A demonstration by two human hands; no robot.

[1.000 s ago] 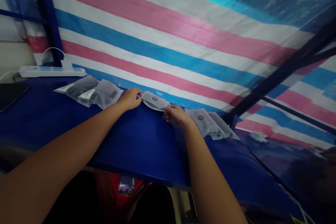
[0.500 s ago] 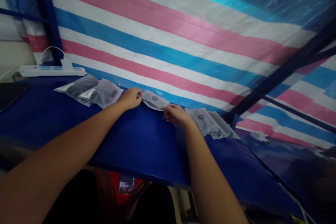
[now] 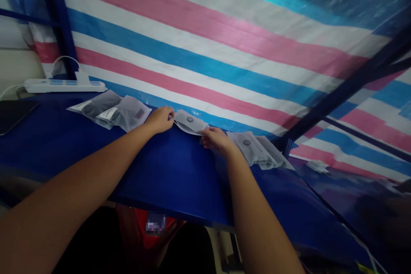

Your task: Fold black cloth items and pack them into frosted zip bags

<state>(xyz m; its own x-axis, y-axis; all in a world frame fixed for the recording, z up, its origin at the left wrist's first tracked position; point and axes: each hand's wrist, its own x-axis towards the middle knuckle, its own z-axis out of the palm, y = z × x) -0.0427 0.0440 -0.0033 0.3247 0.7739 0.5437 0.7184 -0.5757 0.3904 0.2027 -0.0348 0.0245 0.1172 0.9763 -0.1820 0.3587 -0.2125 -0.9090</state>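
White power strip (image 3: 64, 85) on blue table (image 3: 160, 175); striped tarp (image 3: 224, 43) behind; dark tablet (image 3: 13, 113) at left.

You are working at a glossy blue table (image 3: 154, 171). A white power strip (image 3: 64, 86) is lying along its far left edge, and a dark flat device (image 3: 14, 113) is resting near it. Grey pouches (image 3: 112, 110) are lying in a heap left of centre, and a stack of pale packets (image 3: 257, 150) is sitting at the right.

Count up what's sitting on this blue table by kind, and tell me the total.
Pouch held in both hands: 1
Pouch piles: 2, left and right; pouches inside too overlapped to count
Power strip: 1
Dark flat slab at the left edge: 1
Total: 5
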